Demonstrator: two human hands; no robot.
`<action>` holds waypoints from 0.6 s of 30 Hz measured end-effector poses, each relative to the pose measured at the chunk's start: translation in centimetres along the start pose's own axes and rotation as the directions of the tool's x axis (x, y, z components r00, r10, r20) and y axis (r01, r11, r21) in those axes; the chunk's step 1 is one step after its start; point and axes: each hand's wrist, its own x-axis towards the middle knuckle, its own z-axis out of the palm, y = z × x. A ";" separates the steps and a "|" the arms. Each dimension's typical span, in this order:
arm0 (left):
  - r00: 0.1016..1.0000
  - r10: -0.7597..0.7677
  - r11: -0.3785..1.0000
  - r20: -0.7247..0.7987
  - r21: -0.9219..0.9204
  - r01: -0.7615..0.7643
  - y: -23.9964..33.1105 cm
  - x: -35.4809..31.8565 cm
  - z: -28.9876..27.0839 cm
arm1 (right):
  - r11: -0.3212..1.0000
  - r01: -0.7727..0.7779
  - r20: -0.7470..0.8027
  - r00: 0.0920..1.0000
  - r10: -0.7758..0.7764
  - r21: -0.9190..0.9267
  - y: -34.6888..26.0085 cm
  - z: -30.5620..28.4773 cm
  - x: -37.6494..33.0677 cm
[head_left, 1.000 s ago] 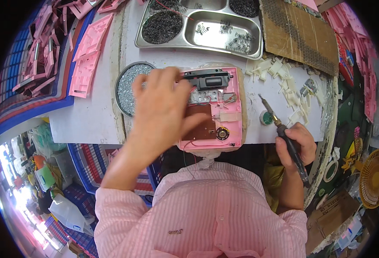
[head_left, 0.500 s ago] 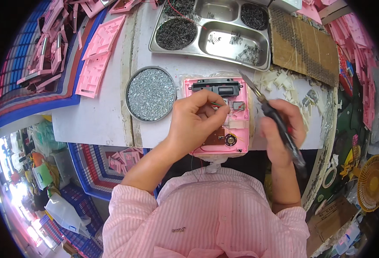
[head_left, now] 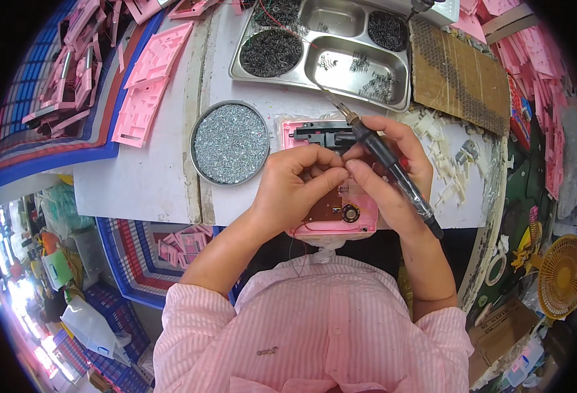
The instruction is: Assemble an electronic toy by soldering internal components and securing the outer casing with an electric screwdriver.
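Observation:
A pink plastic device shell (head_left: 331, 226) with a brown circuit board inside lies on the white table (head_left: 151, 177) in front of me. My left hand (head_left: 295, 180) rests on it with fingertips pinched on something too small to make out. My right hand (head_left: 390, 173) holds a black soldering iron (head_left: 383, 157), its tip pointing up and away toward the tray. The fingertips of both hands meet over the middle of the shell. A black part sits at the shell's top edge.
A round tin of small silver screws (head_left: 229, 142) sits left of the shell. A steel compartment tray (head_left: 321, 49) with dark small parts stands behind. Cardboard (head_left: 459, 82) and white plastic bits (head_left: 446, 157) lie to the right; pink shells (head_left: 148, 82) are stacked at left.
My left hand has drawn back from the shell's top toward its middle. My right hand has brought the soldering iron from the table's right edge over the shell to meet the left fingertips.

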 end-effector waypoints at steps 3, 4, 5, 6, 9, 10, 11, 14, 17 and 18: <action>0.997 0.039 0.999 -0.068 -0.019 -0.041 -0.9 0.1 0.1 | 0.996 0.035 -0.048 0.998 -0.039 -0.083 0.3 0.1 -0.5; 0.999 0.015 1.000 -0.051 0.022 -0.014 -0.8 0.2 0.0 | 0.982 0.092 -0.047 0.994 -0.101 -0.166 0.6 0.0 -0.8; 0.999 -0.010 0.998 -0.034 0.064 0.012 -0.3 0.3 -0.3 | 0.958 0.148 -0.040 0.986 -0.162 -0.247 0.8 -0.2 -1.2; 0.999 -0.035 0.994 -0.018 0.106 0.037 0.2 0.5 -0.5 | 0.924 0.201 -0.027 0.975 -0.222 -0.327 1.0 -0.5 -1.6; 0.959 0.281 0.854 -0.030 0.463 -0.235 0.2 1.5 -1.2 | 0.899 0.266 -0.052 0.952 -0.302 -0.348 0.5 -3.4 -2.9; 0.959 0.283 0.832 -0.029 0.505 -0.230 0.2 1.6 -1.1 | 0.867 0.296 -0.049 0.938 -0.343 -0.401 0.4 -4.7 -3.3; 0.958 0.286 0.808 -0.026 0.544 -0.227 0.1 1.7 -0.8 | 0.846 0.336 -0.001 0.929 -0.370 -0.413 0.1 -5.6 -3.3; 0.951 0.308 0.749 -0.020 0.621 -0.230 0.0 1.8 -0.2 | 0.843 0.386 0.041 0.915 -0.401 -0.374 -0.3 -6.3 -3.4; 0.943 0.332 0.749 -0.032 0.616 -0.243 -0.3 1.8 -0.1 | 0.895 0.323 0.009 0.942 -0.337 -0.308 0.0 -5.7 -4.1; 0.939 0.342 0.753 -0.037 0.608 -0.250 -0.5 1.8 -0.2 | 0.872 0.344 0.059 0.936 -0.346 -0.349 0.1 -5.7 -4.0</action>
